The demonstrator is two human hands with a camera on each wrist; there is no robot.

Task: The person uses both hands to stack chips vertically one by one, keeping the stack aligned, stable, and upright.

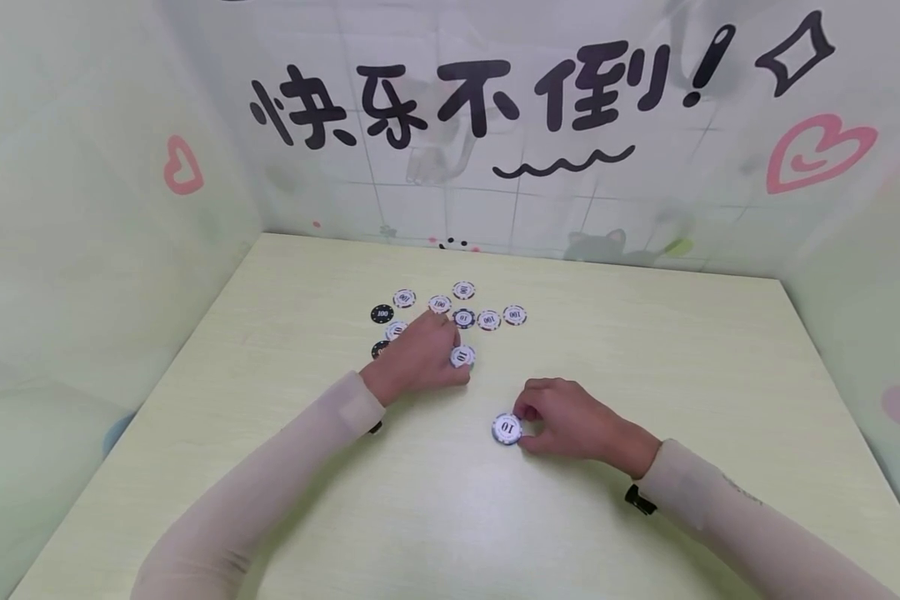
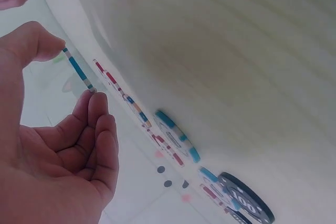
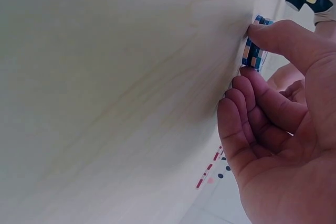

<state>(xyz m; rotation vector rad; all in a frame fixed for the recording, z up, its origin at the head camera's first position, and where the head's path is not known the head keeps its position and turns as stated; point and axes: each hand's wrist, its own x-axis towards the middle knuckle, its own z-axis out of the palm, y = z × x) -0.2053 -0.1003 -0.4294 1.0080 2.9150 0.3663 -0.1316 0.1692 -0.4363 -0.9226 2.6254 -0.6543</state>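
Observation:
My left hand (image 1: 420,354) pinches one white-and-blue chip (image 1: 462,356) by its edges, and the left wrist view shows this chip (image 2: 79,68) between thumb and forefinger, clear of the table. My right hand (image 1: 577,421) grips a small stack of chips marked 10 (image 1: 507,428) at its edge, in front of me near the middle. In the right wrist view the stack (image 3: 254,45) of blue-edged chips stands at the table surface between thumb and forefinger. The number of chips in it cannot be told.
Beyond my left hand several flat chips lie loosely spread, among them a black 100 chip (image 1: 382,314), a white 100 chip (image 1: 515,315) and a dark-edged 10 chip (image 1: 463,318). Behind the pale table (image 1: 645,333) hangs a printed white curtain (image 1: 450,200).

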